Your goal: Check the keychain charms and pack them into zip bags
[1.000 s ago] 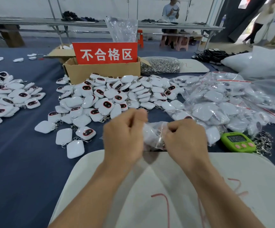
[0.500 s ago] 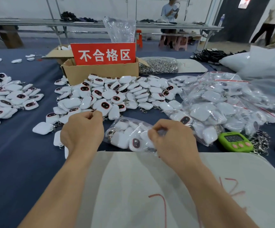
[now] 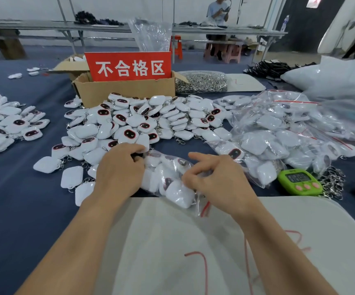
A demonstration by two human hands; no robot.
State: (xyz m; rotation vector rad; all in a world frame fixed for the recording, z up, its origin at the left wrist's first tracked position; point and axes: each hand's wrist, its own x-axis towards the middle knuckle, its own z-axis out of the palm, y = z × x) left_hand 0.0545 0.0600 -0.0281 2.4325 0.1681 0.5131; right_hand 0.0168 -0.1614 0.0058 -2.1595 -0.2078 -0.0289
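Left hand [image 3: 119, 171] grips one end and right hand [image 3: 219, 179] pinches the other of a filled zip bag [image 3: 168, 177] lying on the bench [image 3: 12, 199], with packed bags [image 3: 278, 133] heaped at right and many loose charms [image 3: 142, 120] behind it not yet bagged.

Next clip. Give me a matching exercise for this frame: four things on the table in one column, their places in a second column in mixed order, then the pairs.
Things
1. green timer
2. cardboard box
3. bag of metal clasps
4. filled zip bag

Places
A. behind the loose charm pile, carrying a red sign
B. gripped by the left hand and right hand, at the white board's far edge
C. on the blue cloth, right of the right hand
D. just right of the box, towards the back

Pairs: 1-C; 2-A; 3-D; 4-B
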